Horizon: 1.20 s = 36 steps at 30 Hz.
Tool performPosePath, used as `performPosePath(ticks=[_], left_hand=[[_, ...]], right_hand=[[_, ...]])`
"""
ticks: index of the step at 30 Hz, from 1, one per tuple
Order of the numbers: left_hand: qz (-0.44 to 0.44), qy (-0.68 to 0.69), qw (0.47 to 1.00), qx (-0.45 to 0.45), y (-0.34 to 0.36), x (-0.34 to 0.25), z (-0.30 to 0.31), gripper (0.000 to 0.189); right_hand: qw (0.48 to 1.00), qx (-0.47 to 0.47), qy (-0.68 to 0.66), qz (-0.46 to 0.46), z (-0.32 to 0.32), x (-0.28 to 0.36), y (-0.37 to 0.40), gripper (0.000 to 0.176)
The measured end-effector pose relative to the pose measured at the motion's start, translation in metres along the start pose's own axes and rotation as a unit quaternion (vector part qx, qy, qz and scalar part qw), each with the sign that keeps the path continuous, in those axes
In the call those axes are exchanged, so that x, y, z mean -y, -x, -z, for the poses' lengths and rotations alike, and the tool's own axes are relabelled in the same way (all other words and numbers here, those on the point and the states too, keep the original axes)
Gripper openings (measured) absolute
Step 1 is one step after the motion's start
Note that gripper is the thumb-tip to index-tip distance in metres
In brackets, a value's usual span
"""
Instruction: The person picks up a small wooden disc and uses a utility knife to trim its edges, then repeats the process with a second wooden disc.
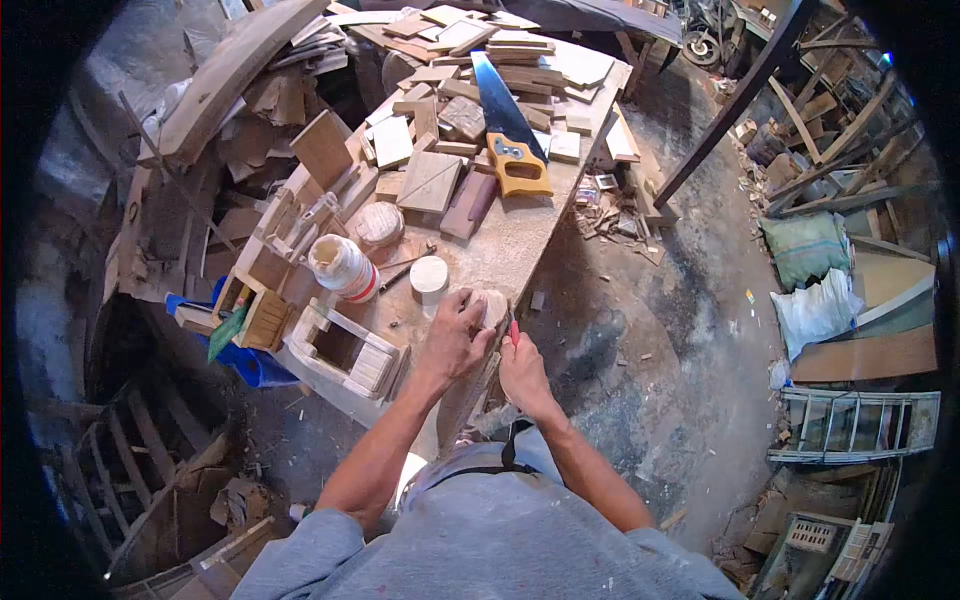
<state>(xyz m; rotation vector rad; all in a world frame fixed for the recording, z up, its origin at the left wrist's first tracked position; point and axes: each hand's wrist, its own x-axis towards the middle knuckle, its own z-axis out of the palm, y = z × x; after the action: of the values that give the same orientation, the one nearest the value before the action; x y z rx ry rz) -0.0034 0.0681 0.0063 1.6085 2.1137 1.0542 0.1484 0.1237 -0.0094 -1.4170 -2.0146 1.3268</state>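
Observation:
Near the edge of the workbench [500, 255], my left hand [452, 340] grips a rounded piece of wood [491, 306], its fingers curled over the top. My right hand [525, 375] is closed round a slim tool with a red handle [515, 333], held upright against the right side of that wood. The tool's working end is too small to make out. Just beyond my left hand stands a pale wooden disc [429, 274]. To its left is an open white jar with a red band [343, 268], and a square wooden frame [345, 348] lies closer to me.
A handsaw with a yellow handle [520, 168] rests on a heap of wood offcuts [430, 180] at the back. Left of the jar are wooden parts [262, 318] and a blue container [255, 368]. On the floor at right are sacks [815, 305] and a ladder-like frame [855, 425].

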Motion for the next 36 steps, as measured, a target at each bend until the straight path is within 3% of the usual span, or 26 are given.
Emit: performPosePath(ticks=[3,6,9,10,15,22,27,33,36], left_hand=[[-0.031,-0.029,0.999,-0.005,-0.001,0.001,0.001,0.051],[-0.030,-0.046,0.998,-0.021,-0.001,-0.001,0.000,0.053],[0.004,-0.025,1.000,-0.014,0.000,-0.013,0.005,0.052],[-0.002,-0.034,0.999,-0.020,0.002,-0.011,0.004,0.052],[-0.013,-0.060,0.998,-0.012,0.003,-0.010,0.001,0.050],[-0.046,-0.063,0.997,-0.026,0.004,-0.010,0.001,0.048],[-0.073,-0.054,0.996,-0.023,0.001,-0.004,0.000,0.044],[-0.059,-0.030,0.997,-0.036,0.002,-0.007,0.001,0.047],[-0.048,-0.050,0.996,-0.061,0.005,-0.010,-0.005,0.046]], right_hand=[[0.999,-0.013,0.019,-0.023,-0.006,0.006,0.001,0.037],[0.996,-0.045,0.071,0.023,-0.012,-0.005,-0.003,0.035],[0.998,0.055,-0.019,0.014,-0.003,-0.033,-0.024,0.030],[0.940,0.191,-0.250,-0.132,0.026,-0.004,-0.013,0.028],[0.981,0.088,-0.172,-0.036,0.001,-0.039,-0.004,0.029],[0.996,0.023,-0.075,-0.046,-0.007,-0.012,0.007,0.042],[0.999,-0.037,0.005,-0.021,-0.017,0.003,0.012,0.036],[0.997,-0.014,0.064,-0.029,-0.009,0.000,0.004,0.036],[0.992,0.067,-0.079,-0.068,0.011,-0.008,-0.003,0.038]])
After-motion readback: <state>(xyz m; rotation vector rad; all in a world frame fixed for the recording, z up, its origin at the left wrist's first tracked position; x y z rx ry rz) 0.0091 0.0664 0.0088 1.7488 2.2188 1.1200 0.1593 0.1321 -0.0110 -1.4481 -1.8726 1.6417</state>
